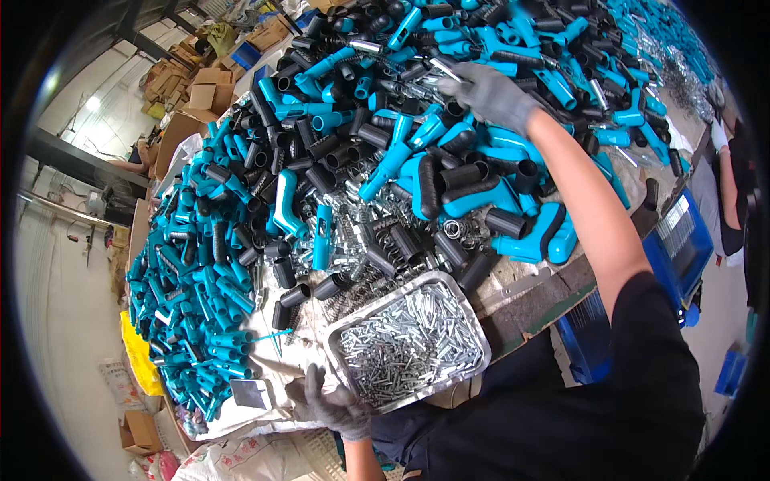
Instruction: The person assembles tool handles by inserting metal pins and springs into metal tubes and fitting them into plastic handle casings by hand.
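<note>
My right hand (488, 94), in a grey glove, reaches far into a heap of parts. Its fingers are closed on a slim silver metal rod (446, 69). Around it lie teal plastic housings (557, 86), black ribbed sleeves and bare metal pieces. Near the front edge, my left hand (337, 407), also grey-gloved, has its fingers apart, with nothing visible in them. It is beside the lower left corner of a metal tray (480, 362), which holds many small silver pins (409, 337). Behind the tray are black tubes (401, 240) and loose springs (333, 301).
Teal parts (200, 297) are piled along the table's left side. Cardboard boxes (212, 90) stand at the far left, and a yellow bag (139, 353) hangs by the left edge. A blue crate (682, 244) sits at right, near another person's arm (728, 188).
</note>
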### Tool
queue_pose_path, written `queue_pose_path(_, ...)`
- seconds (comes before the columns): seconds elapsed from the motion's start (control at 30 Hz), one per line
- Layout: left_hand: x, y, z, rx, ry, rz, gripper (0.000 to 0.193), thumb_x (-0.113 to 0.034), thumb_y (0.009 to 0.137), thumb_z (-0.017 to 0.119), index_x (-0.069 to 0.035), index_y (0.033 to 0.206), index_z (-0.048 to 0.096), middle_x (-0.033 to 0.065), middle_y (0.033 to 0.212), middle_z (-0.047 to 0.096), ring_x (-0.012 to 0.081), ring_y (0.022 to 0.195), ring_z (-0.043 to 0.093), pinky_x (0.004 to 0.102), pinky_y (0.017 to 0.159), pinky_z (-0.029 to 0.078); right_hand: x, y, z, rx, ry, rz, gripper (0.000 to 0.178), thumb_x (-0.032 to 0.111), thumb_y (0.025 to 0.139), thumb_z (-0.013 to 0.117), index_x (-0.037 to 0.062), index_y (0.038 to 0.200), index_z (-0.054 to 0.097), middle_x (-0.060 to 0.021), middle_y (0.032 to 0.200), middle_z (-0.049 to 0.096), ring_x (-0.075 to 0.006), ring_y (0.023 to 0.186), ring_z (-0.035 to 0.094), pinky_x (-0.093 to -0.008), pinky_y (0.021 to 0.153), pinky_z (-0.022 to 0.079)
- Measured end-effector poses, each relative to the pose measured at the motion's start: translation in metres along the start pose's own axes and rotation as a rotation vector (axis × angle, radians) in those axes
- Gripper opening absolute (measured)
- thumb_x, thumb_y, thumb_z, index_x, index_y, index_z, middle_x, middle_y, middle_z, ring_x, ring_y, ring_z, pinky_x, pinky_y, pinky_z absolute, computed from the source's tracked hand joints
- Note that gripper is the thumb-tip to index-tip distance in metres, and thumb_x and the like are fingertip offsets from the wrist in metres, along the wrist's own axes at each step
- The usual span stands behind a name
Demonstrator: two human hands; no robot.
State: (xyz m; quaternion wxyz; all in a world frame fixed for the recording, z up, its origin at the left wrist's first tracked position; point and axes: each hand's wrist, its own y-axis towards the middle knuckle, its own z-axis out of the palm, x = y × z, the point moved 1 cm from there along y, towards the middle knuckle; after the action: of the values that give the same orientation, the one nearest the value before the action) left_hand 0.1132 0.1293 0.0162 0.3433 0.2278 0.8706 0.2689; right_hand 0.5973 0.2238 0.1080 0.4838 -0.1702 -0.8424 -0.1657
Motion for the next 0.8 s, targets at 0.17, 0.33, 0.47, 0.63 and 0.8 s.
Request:
queue_pose_path(0.17,0.046,-0.047,0.002,-0.262,-0.07,-0.258,0.043,-0.029,0.095,0.049,0.005,0.121,0.051,0.0201,0.122,0.053,0.0316,0.114,0.05,0.0422,0.099,0.037,-0.033,0.136,0.062,-0.032,-0.849,-0.104,0.046,0.045,0.08,0.062,0.0047,0.103,0.066,-0.0201,0.099,0.066,-0.0352,0.094,0.063,-0.0422,0.083,0.05)
queue_pose_path(0.33,0.048,-0.054,-0.003,-0.229,-0.014,-0.285,0.042,-0.03,0.094,0.051,0.004,0.121,0.051,0.0184,0.119,0.053,0.0306,0.11,0.051,0.041,0.096,0.038,-0.042,0.173,0.103,0.048,-0.909,0.199,0.051,0.035,0.078,0.06,0.0094,0.123,0.059,-0.0185,0.124,0.058,-0.0349,0.115,0.056,-0.0439,0.096,0.047)
queue_pose_path(0.47,0.058,-0.06,-0.011,-0.265,-0.078,-0.273,0.043,-0.026,0.095,0.051,0.006,0.123,0.047,0.0179,0.118,0.052,0.0257,0.108,0.053,0.0351,0.086,0.047,-0.026,0.175,0.13,0.157,-0.9,0.234,0.043,0.023,0.083,0.055,0.0104,0.124,0.059,-0.015,0.132,0.053,-0.0333,0.122,0.051,-0.0464,0.1,0.043)
queue_pose_path(0.63,0.059,-0.062,0.0,-0.218,-0.294,-0.371,0.038,-0.016,0.094,0.051,0.006,0.124,0.044,0.0165,0.119,0.049,0.0247,0.105,0.053,0.033,0.087,0.047,-0.067,0.192,0.093,0.13,-0.832,0.103,0.054,0.051,0.081,0.055,0.0195,0.125,0.059,-0.0175,0.123,0.059,-0.031,0.117,0.055,-0.0389,0.099,0.044)
queue_pose_path(0.8,0.053,-0.058,-0.004,-0.195,-0.184,-0.289,0.038,-0.017,0.093,0.052,0.006,0.123,0.045,0.0164,0.117,0.05,0.025,0.103,0.053,0.0338,0.088,0.046,-0.033,0.151,0.098,-0.097,-0.799,0.266,0.055,0.044,0.079,0.063,0.0126,0.124,0.059,-0.0154,0.123,0.06,-0.0293,0.116,0.056,-0.0377,0.097,0.045)
